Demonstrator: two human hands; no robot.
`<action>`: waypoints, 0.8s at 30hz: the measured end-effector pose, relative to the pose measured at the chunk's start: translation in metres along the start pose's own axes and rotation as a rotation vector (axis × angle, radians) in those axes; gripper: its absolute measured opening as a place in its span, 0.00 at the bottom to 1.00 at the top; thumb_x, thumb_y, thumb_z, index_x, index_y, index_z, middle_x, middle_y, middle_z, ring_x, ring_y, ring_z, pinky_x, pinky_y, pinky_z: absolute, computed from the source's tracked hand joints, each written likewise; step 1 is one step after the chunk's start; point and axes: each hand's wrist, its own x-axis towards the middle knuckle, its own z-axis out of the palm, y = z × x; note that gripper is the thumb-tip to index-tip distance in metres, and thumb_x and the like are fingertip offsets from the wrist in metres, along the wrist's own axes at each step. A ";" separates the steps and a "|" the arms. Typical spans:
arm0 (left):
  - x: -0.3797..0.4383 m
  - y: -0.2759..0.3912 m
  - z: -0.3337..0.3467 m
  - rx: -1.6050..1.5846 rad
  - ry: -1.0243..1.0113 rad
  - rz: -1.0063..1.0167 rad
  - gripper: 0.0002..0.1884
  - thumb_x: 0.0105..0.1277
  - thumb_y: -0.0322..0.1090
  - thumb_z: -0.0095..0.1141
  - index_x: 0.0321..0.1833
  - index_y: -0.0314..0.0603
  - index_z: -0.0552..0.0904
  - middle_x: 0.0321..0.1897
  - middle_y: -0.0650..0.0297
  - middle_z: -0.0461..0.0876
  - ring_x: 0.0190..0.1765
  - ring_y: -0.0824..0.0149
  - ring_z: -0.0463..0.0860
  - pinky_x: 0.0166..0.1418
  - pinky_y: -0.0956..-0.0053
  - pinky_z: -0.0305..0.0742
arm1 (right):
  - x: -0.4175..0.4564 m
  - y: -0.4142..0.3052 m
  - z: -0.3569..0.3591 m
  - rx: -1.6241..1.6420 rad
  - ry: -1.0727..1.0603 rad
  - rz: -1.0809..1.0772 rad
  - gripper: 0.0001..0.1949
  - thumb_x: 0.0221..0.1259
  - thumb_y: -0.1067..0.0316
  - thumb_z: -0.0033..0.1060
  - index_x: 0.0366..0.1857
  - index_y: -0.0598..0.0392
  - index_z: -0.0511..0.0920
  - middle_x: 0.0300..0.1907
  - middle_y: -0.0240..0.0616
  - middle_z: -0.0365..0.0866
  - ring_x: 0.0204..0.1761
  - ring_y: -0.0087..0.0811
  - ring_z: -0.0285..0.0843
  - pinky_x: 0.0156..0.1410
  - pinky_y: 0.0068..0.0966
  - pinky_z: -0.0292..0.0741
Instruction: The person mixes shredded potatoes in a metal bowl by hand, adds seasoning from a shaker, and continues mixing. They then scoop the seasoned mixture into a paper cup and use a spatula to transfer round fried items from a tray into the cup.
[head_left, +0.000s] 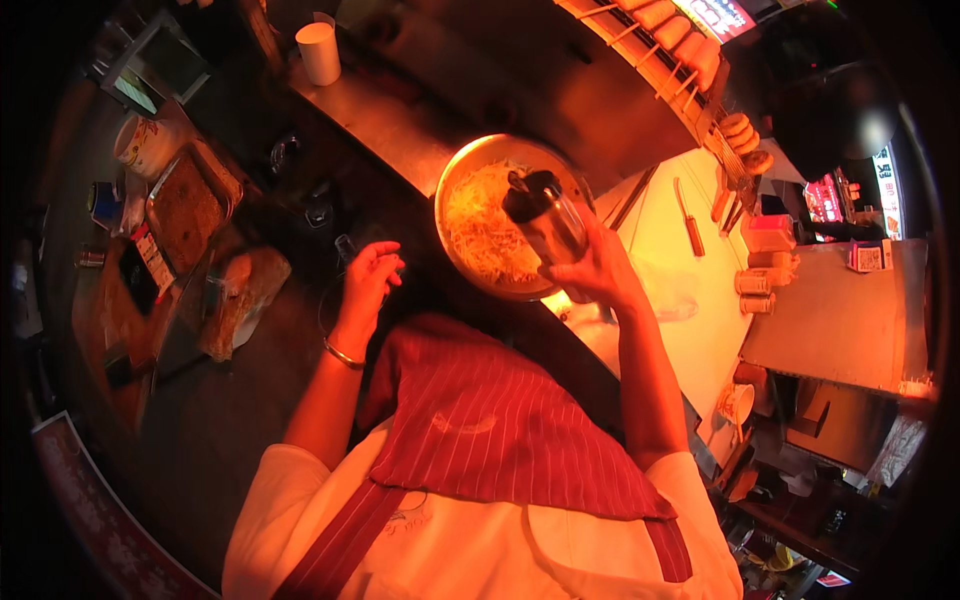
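In my right hand (592, 262) is a dark-topped bottle (550, 225), tilted over a round metal bowl (450, 262). Pale shredded food (487, 225) fills much of the bowl. The bottle's exact contents cannot be told. My left hand (370, 277), with a bracelet at its wrist, is raised to the left of the bowl with curled fingers. A small clear object (346, 247) shows beside it; whether the hand touches it is unclear.
A white cup (319, 52) stands at the counter's far end. Skewered food (675, 37) lines a rack at upper right. A knife-like tool (691, 225) lies on the bright worktop (667, 277), near stacked containers (757, 283). At left are a metal tray (187, 210) and a patterned bucket (146, 145).
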 end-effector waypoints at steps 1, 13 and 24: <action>0.000 0.000 -0.001 -0.004 0.003 0.011 0.14 0.67 0.31 0.51 0.53 0.33 0.77 0.35 0.64 0.81 0.30 0.78 0.75 0.32 0.86 0.66 | 0.005 -0.001 0.001 -0.139 -0.036 0.102 0.35 0.33 0.58 0.72 0.54 0.52 0.70 0.36 0.50 0.81 0.40 0.51 0.80 0.44 0.40 0.75; -0.016 -0.001 -0.003 0.031 0.015 0.032 0.13 0.66 0.30 0.53 0.52 0.37 0.78 0.35 0.66 0.81 0.30 0.79 0.75 0.32 0.86 0.67 | -0.026 0.019 -0.005 0.043 0.023 0.162 0.38 0.33 0.60 0.73 0.58 0.53 0.70 0.41 0.51 0.80 0.45 0.46 0.80 0.52 0.36 0.75; -0.057 0.162 0.149 0.593 -0.793 1.053 0.45 0.49 0.32 0.71 0.72 0.36 0.62 0.72 0.49 0.60 0.74 0.52 0.59 0.73 0.62 0.58 | -0.098 -0.004 -0.018 0.940 -0.144 0.136 0.43 0.38 0.70 0.69 0.67 0.54 0.63 0.35 0.33 0.78 0.25 0.22 0.75 0.27 0.20 0.74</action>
